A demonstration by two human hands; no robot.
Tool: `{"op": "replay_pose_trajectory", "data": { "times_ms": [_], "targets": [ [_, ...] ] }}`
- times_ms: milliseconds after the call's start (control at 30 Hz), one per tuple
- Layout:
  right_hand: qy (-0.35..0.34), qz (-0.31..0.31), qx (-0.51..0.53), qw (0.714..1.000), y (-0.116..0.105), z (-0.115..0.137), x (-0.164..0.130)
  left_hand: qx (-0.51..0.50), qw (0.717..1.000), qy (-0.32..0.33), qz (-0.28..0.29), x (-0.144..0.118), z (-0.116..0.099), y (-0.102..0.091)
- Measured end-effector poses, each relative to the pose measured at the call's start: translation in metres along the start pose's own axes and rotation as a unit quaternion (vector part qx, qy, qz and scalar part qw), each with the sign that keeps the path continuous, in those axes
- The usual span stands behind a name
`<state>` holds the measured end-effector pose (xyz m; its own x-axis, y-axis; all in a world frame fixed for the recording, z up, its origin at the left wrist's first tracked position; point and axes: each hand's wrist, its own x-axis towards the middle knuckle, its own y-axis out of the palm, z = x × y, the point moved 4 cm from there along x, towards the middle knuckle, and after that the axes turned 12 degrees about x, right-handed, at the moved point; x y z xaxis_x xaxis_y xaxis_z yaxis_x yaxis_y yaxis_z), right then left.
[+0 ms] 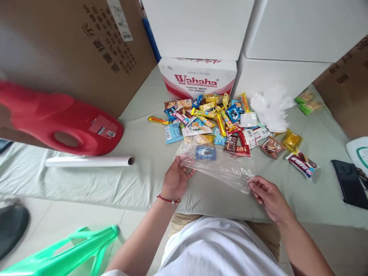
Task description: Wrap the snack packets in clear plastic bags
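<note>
step in hand, my read: bag (222, 172) held spread between 2 hands. left hand (176, 178) pinches its left end, right hand (267, 195) its near right corner. both grips narrow, just film between thumb and fingers. bag lies across the near edge of the snacks (220, 124). blue packet (206, 152) shows through the film; can't tell if inside or underneath. next move calls for keeping both pinches with even tension; film this thin could slip or tear.

materials: bag clear, glossy, creased. snacks a loose heap of shiny crimped wrappers, flat pillows plus slim yellow sticks. white plastic (271, 111) beside them, crumpled. cloth (149, 172) pale green, wrinkled at front. tube (89, 161) white, smooth, hollow. carton (197, 79) behind, stiff, flat-faced, red-and-white print.
</note>
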<state>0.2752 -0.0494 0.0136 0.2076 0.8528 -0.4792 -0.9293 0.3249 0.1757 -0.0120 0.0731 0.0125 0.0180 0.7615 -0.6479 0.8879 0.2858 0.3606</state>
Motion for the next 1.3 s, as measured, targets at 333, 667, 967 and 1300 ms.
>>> {"op": "replay_pose_trajectory", "data": {
  "times_ms": [333,667,967,1300],
  "targets": [
    [-0.046,-0.004,-0.309,0.950,-0.048,0.047,0.003,0.017,0.997,-0.043,0.061,0.005,0.013,-0.013],
    [-0.256,0.132,-0.382,0.878,0.079,0.071,0.082,0.074,0.996,-0.003,0.053,-0.017,0.011,-0.023],
    [-0.289,0.062,-0.472,0.831,0.149,0.057,0.119,0.126,0.989,-0.028,0.078,-0.034,0.014,-0.039],
    [-0.312,0.136,-0.446,0.828,0.169,0.056,0.136,0.401,0.890,-0.048,0.212,-0.035,-0.007,-0.067]
  ]
}}
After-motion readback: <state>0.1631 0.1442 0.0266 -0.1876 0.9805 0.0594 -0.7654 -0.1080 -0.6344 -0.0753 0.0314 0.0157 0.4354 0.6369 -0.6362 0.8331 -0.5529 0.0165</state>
